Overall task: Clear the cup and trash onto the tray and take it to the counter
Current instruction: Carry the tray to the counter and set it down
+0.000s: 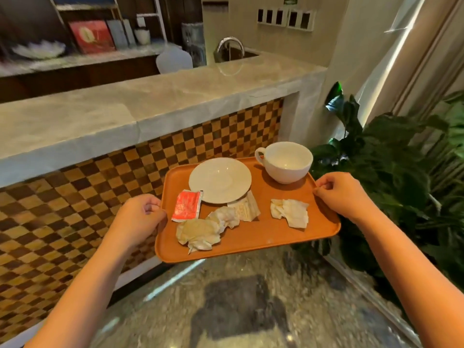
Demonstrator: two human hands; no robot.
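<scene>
**Loaded tray carried up to the counter**

The left hand is closed on the left rim of the orange tray, and the right hand is clamped on the right rim, so the tray hangs in the air between them, above the speckled floor.

Nearest the person lie the crumpled napkins, with another wad toward the right hand and a red sachet just beside the left hand. Behind them sits the white saucer, overlapping a paper wrapper. The empty cup stands upright at the far right corner, apart from the saucer.

Clearing looks finished; what remains, by my reading, is the set-down. The marble counter rises just beyond the far edge and higher than the tray, so the load needs lifting level, both grips even, since the cup could slide. A leafy plant crowds the right side.
</scene>
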